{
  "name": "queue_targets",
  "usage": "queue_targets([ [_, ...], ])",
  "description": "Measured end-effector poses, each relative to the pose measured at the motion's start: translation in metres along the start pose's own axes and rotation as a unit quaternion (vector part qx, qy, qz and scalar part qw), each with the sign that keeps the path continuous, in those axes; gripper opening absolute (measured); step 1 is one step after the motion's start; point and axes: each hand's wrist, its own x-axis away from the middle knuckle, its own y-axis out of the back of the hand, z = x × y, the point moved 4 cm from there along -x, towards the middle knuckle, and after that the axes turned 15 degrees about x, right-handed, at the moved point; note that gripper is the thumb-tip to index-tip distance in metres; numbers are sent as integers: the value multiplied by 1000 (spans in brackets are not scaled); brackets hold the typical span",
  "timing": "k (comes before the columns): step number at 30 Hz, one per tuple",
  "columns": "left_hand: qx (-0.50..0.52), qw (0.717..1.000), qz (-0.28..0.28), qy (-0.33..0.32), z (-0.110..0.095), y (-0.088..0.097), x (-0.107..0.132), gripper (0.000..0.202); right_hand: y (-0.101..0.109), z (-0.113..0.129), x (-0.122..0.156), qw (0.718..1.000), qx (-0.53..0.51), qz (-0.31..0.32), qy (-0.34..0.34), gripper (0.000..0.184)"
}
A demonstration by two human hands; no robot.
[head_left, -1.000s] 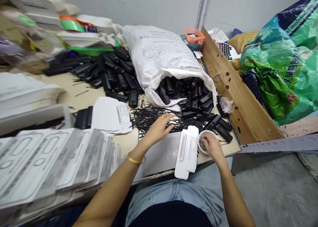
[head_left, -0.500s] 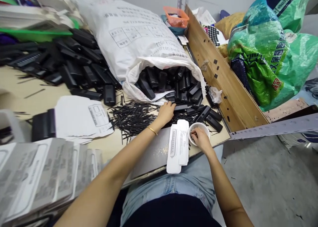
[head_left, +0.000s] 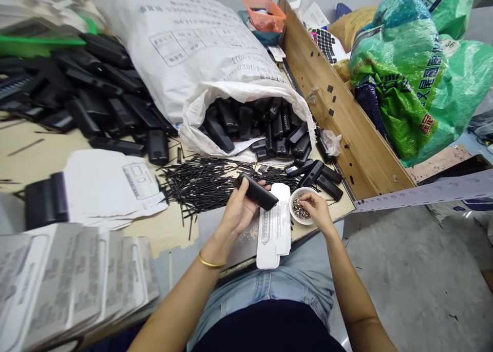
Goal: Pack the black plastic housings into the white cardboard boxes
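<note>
Our left hand (head_left: 238, 212) curls round a black case (head_left: 260, 193); our right hand (head_left: 319, 211), loosely bunched (pinching anything? We can't tell), dips into a white bowl (head_left: 302, 192).

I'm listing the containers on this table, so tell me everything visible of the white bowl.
The white bowl is round, open-topped and perhaps plastic. It holds many shiny, metallic-looking pieces, too tiny to identify. It stands upright near the front edge of the table, just right of the printed white cards. The right hand reaches over its rim, fingertips among the pieces.
</note>
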Motion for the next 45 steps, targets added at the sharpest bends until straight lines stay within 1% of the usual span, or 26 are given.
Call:
queue_targets([
  [1, 46, 998, -14, 37, 7, 0, 3, 19, 1, 2, 1, 1000, -23, -4, -3, 14],
  [3, 96, 993, -37, 66, 16, 1, 6, 13, 2, 6, 3, 998, -66, -13, -13, 18],
  [6, 132, 987, -53, 75, 23, 5, 6, 18, -2, 14, 6, 994, -103, -33, -24, 22],
  [10, 165, 982, -63, 73, 29, 8, 6, 17, -8, 25, 11, 992, -96, -84, -15, 18],
  [13, 175, 980, -56, 73, 32, 7, 8, 17, -14, 40, 17, 993, -61, -100, 11, 15],
  [16, 177, 980, -42, 83, 32, 4, 11, 19, -20, 59, 23, 992, 19, -100, 70, 15],
  [20, 175, 981, -19, 81, 31, 0, 15, 20, -24, 75, 28, 973, 124, -137, 138, 16],
  [24, 173, 984, -13, 46, 28, -1, 19, 19, -27, 79, 29, 958, 154, -167, 173, 16],
  [28, 172, 984, -22, 52, 29, 1, 20, 19, -31, 84, 32, 944, 148, -201, 216, 14],
  [30, 165, 985, -27, 46, 28, 4, 22, 17, -34, 84, 32, 946, 135, -199, 219, 13],
  [33, 138, 990, -2, -17, 22, 5, 26, 20, -37, 79, 31, 951, 142, -183, 204, 15],
  [35, 113, 991, 22, -62, 18, 5, 30, 26, -39, 78, 32, 943, 181, -177, 214, 17],
  [37, 93, 991, 31, -86, 17, 7, 33, 31, -40, 80, 32, 928, 229, -172, 236, 20],
  [40, 88, 992, 15, -85, 15, 12, 34, 32, -42, 84, 34, 910, 277, -160, 263, 21],
  [45, 112, 993, -14, -44, 14, 18, 38, 24, -41, 90, 36, 896, 303, -149, 289, 21],
])
